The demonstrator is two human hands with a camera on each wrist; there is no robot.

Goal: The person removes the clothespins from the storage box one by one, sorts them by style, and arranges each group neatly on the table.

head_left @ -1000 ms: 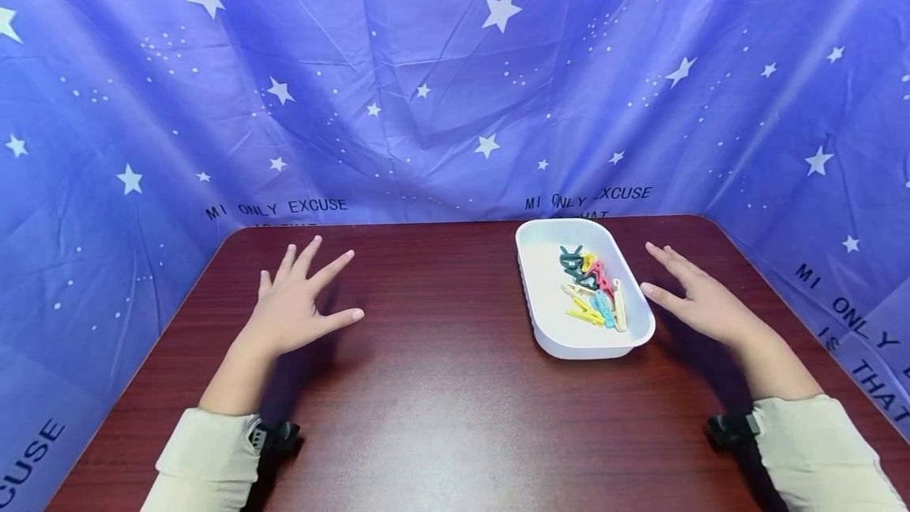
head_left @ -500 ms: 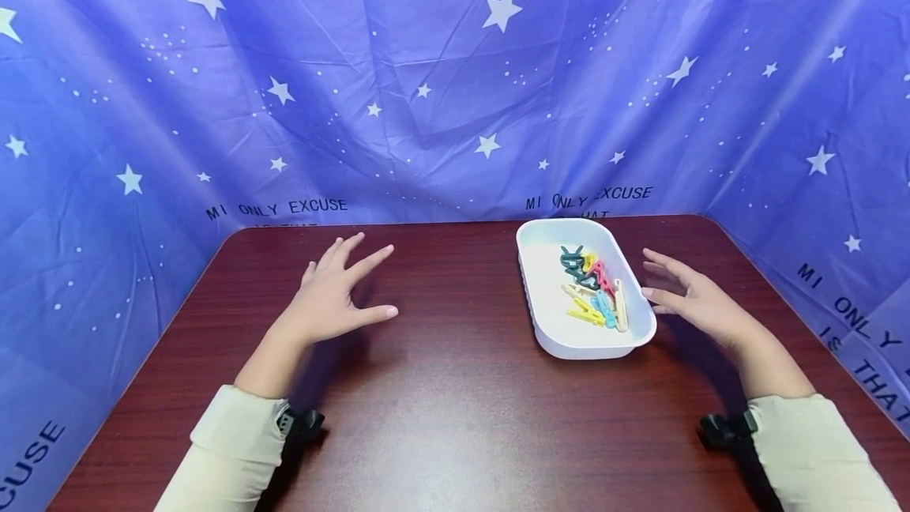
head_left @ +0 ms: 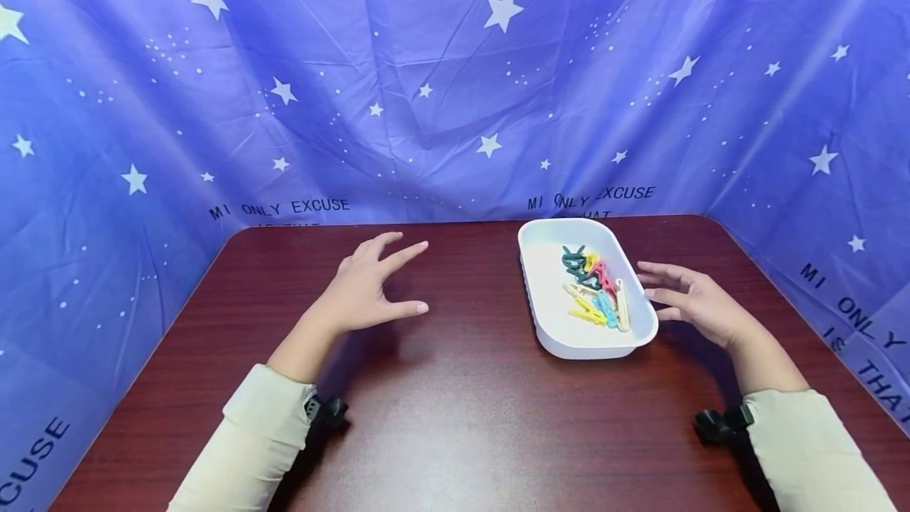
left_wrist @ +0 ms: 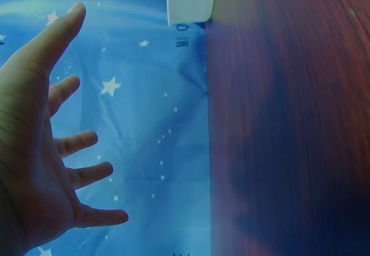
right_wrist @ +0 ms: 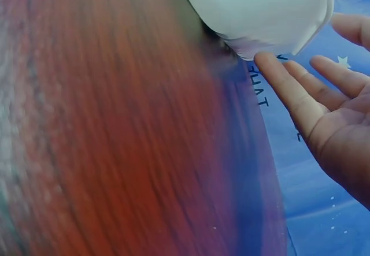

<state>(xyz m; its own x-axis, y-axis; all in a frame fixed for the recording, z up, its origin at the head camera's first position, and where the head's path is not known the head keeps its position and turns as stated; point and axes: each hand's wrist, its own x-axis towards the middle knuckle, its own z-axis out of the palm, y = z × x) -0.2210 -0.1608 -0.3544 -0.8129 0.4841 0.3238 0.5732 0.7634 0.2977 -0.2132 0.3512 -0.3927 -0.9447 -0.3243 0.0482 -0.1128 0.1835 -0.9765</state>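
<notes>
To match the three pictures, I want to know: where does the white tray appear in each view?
Head: white tray, right of centre.
Left wrist: white tray, partly shown, top centre.
Right wrist: white tray, partly shown, top, right of centre.
Shared landmark: the starry cloth.

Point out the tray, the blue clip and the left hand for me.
Tray (head_left: pixel 550 284): head view, on the bare inner floor, toward the picture's left.
Blue clip (head_left: pixel 603 309): head view, around its middle.
Left hand (head_left: pixel 361 296): head view, on the back of the hand.
</notes>
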